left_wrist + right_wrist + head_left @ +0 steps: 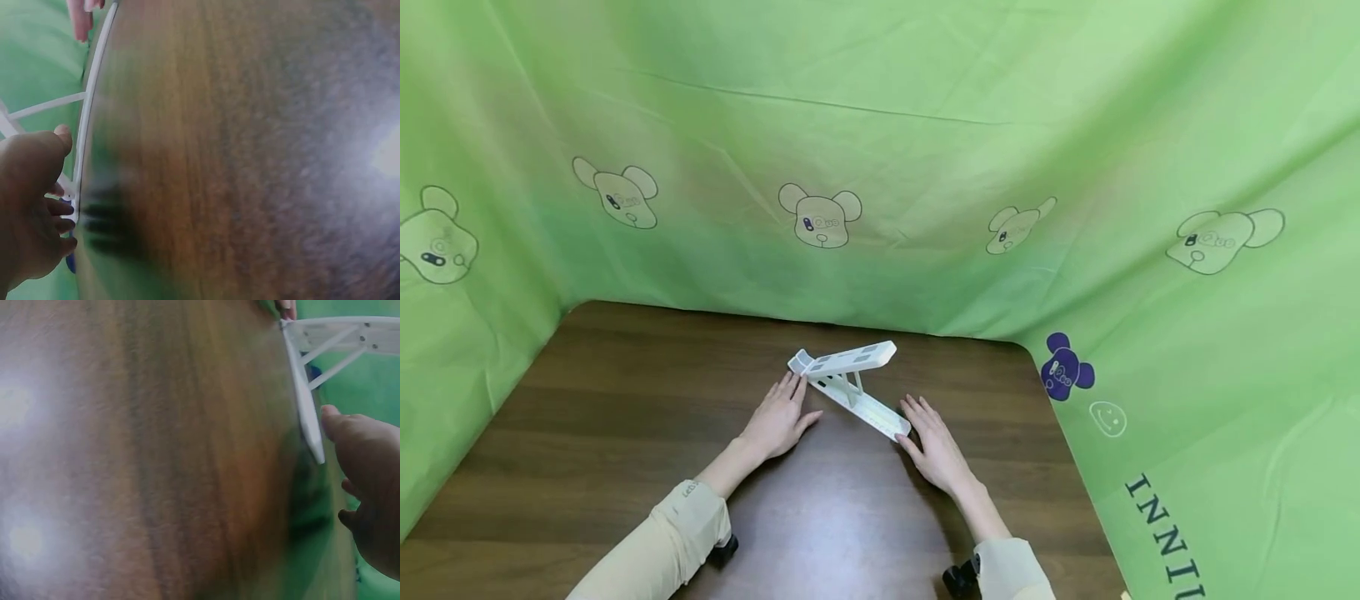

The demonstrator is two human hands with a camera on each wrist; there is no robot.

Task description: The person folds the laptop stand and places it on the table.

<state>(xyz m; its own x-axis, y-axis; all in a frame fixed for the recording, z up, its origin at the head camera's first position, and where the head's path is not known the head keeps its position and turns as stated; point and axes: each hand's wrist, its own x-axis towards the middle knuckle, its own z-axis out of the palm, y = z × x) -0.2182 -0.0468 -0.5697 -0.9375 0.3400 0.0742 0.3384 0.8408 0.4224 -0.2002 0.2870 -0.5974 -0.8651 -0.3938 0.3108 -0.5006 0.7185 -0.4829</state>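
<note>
A white folding laptop stand (861,404) sits unfolded toward the far side of the wooden table. Its long base lies on the tabletop while the upper arm (853,358) slants up, propped by thin struts (854,383). My left hand (778,419) lies palm down, fingers extended, with the fingertips right at the hinged end of the base. At the base's other end is my right hand (938,450), its fingers loosely extended and its thumb close beside the edge. In the right wrist view the struts (337,365) join base and arm.
The brown table (647,400) has rounded far corners. Green cloth (880,275) printed with bear heads hangs behind it and along both sides. Dark wrist devices (961,577) show below the sleeves. Bright light reflects off the near tabletop.
</note>
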